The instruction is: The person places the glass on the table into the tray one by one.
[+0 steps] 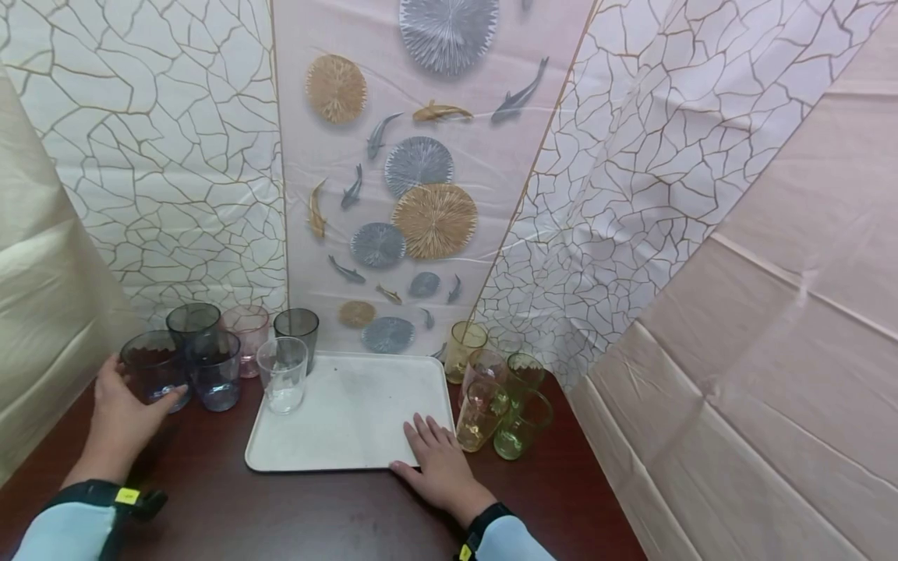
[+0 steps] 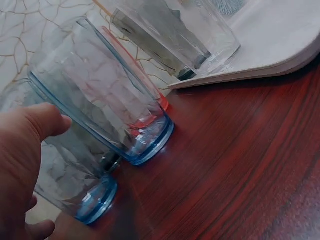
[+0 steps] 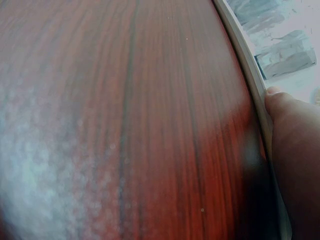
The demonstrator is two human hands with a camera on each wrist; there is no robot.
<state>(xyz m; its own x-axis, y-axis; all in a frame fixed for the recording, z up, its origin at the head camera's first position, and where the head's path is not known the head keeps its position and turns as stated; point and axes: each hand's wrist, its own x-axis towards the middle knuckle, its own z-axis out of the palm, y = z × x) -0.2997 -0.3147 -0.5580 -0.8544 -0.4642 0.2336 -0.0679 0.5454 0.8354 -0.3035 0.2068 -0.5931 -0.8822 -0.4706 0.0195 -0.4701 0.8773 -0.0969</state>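
Your left hand [image 1: 121,421] is curving wide round a see-through, tapering blue cup [image 1: 157,370] standing leftmost on the wood-grained table [image 1: 316,510]; your right [image 1: 443,467], fingers straight, is touching the white, round-cornered tray [image 1: 351,440].

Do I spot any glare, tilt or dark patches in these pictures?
Head view: the tray is fairly evenly lit, the table faintly shiny; left wrist view: steeply tilted, so the blue-based glass seems to lean; right wrist view: whitish glare over the table at lower left, and a dark patch beside the tray's edge, shadow or reflection, I cannot tell.
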